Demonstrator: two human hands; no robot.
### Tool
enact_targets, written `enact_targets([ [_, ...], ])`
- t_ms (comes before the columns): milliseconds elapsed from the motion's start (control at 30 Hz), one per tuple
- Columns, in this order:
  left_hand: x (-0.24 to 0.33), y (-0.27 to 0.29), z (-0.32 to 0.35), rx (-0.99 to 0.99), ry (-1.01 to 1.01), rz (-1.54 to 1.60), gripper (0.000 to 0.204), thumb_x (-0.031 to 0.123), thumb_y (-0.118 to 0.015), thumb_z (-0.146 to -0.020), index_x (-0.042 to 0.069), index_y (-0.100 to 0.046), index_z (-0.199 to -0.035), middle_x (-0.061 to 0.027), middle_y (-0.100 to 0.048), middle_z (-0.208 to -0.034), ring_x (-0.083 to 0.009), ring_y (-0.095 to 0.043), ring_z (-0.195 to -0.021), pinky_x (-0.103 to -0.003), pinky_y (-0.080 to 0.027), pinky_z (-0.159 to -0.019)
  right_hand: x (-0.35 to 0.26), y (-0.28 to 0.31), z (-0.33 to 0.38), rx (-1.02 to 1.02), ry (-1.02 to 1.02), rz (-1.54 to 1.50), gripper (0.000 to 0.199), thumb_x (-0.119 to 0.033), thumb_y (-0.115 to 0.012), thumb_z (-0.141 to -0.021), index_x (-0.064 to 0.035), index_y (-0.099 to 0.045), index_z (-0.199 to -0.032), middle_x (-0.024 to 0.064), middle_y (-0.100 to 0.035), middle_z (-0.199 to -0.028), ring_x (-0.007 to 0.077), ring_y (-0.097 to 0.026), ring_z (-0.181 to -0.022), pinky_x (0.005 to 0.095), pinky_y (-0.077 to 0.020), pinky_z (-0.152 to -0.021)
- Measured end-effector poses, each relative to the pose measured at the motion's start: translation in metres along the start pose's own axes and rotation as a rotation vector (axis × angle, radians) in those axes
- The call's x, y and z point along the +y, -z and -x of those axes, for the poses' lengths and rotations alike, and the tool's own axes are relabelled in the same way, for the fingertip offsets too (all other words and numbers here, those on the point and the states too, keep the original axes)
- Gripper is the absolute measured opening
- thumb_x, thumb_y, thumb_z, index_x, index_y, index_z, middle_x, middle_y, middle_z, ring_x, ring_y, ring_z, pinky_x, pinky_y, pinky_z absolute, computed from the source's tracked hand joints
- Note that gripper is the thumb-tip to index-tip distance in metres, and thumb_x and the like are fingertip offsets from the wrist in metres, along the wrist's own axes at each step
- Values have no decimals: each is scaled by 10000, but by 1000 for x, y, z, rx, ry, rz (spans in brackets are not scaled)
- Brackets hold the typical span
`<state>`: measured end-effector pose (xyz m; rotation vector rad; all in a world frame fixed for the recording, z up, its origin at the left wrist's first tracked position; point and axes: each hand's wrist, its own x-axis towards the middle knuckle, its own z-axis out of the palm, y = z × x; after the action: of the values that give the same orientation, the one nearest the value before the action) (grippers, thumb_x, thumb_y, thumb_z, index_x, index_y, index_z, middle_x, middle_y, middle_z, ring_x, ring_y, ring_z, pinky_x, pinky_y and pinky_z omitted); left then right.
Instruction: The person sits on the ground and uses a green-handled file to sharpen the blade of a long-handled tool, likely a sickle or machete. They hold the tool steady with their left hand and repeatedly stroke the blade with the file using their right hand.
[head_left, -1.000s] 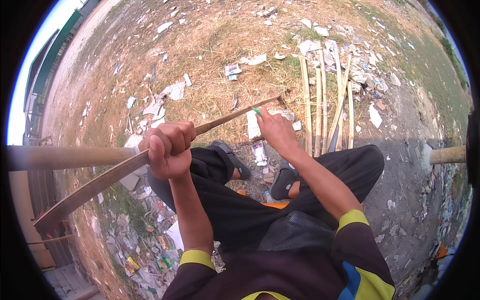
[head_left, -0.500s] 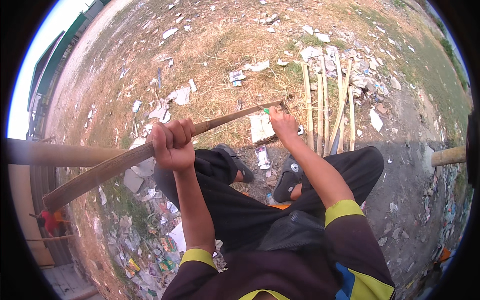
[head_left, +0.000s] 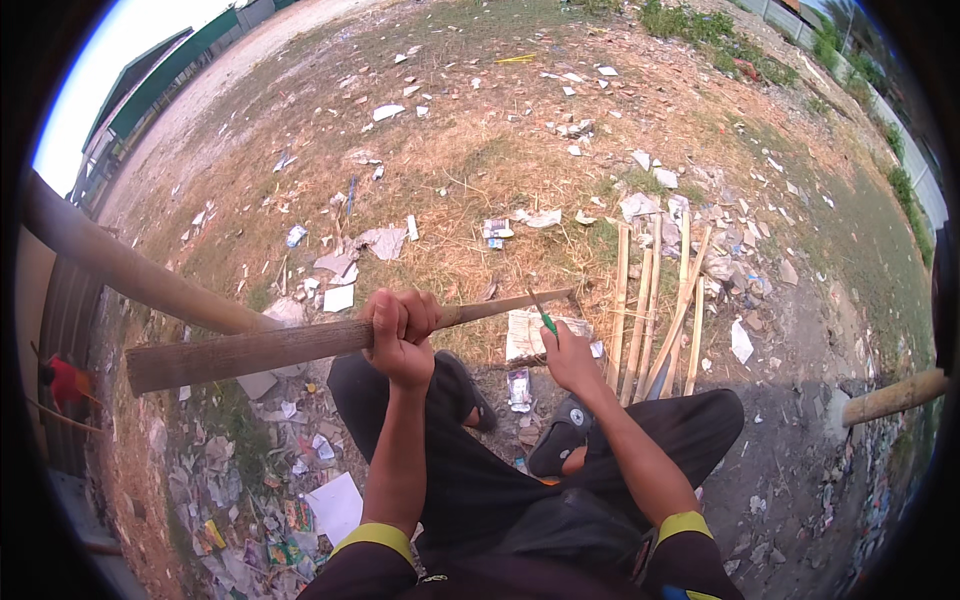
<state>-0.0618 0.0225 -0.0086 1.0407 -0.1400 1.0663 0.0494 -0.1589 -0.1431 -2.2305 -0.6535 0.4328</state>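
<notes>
My left hand (head_left: pixel 402 338) is closed in a fist around a long bamboo strip (head_left: pixel 250 354). The strip's broad end points left, while its narrow far end reaches out toward the straw-covered ground. Just right of that far end, my right hand (head_left: pixel 570 358) grips a small knife with a green handle (head_left: pixel 549 323). Its thin blade points up and away, close to the strip; whether it touches is hard to tell. Several pale split bamboo strips (head_left: pixel 643 300) lie side by side on the ground beyond my right knee, one crossing others at a slant.
A thick pole (head_left: pixel 150 275) runs along the left, and another pole end (head_left: pixel 895 398) juts in at right. Paper scraps and litter cover the ground. A flat pale packet (head_left: pixel 525 335) lies before my dark shoes (head_left: pixel 562 437). A red thing (head_left: pixel 68 385) is at far left.
The view has tilted up, showing more ground ahead. The held strip now lies more level, its broad end higher. The knife shows more clearly beside it. Both hands keep their holds.
</notes>
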Motion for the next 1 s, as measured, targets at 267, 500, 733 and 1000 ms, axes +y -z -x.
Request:
enact_targets([
  [267,-1,-2,-1,-56,-9,-50,417,259,-300,-1015,135,-256,-620,16,-215,-452,-97,-161,-406,-293,-213,-440,-106,19,31,24,171,-54,275,-284,-476,-941,-24,-562,-919,251,-564,-600,460,-574,-627,531,-439,-580],
  [500,0,6,-1,-89,1,-11,410,253,-303,-1012,137,-259,-622,15,-212,-450,-101,-147,-405,-300,-209,-443,-105,14,39,95,262,23,223,-256,-503,-927,-37,-529,-895,243,-562,-557,430,-587,-544,515,-460,-479],
  [733,3,11,-4,-89,7,-21,400,240,-311,-1007,143,-262,-622,18,-195,-448,-103,-130,-407,-300,-218,-454,-99,-3,34,129,260,175,221,-263,-508,-928,-53,-503,-860,198,-566,-542,399,-607,-537,485,-487,-476],
  [1000,0,15,-2,-261,0,37,401,227,-338,-994,140,-267,-608,22,-202,-434,-102,-134,-386,-303,-202,-426,-97,-2,41,163,258,174,232,-279,-496,-935,-55,-500,-872,193,-569,-543,391,-614,-538,468,-493,-468],
])
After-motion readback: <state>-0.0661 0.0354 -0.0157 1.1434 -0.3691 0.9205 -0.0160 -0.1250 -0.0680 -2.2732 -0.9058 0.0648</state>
